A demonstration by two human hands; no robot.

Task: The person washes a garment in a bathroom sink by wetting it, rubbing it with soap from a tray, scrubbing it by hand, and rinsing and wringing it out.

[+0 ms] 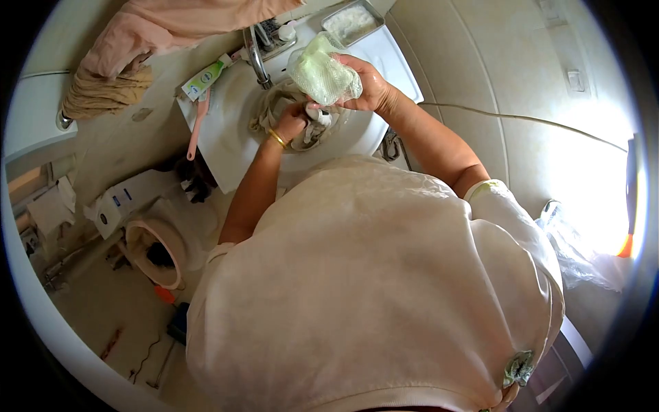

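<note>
Over the white sink (232, 154), my right hand (367, 84) holds up a pale green mesh cloth (321, 72), its fingers wrapped round the right edge. My left hand (291, 122), with a gold bangle at the wrist, is closed lower down at the basin, on part of the greyish wet cloth (312, 137) lying there. This cloth fills much of the basin under both hands. The metal faucet (257, 62) stands just behind, to the left of the green mesh.
A green and white tube (204, 77) and a pink brush (198, 127) lie at the sink's left edge. A metal tray (353, 22) sits at the back right. Pink fabric (158, 31) hangs at upper left. Below left is a pink bucket (180, 257).
</note>
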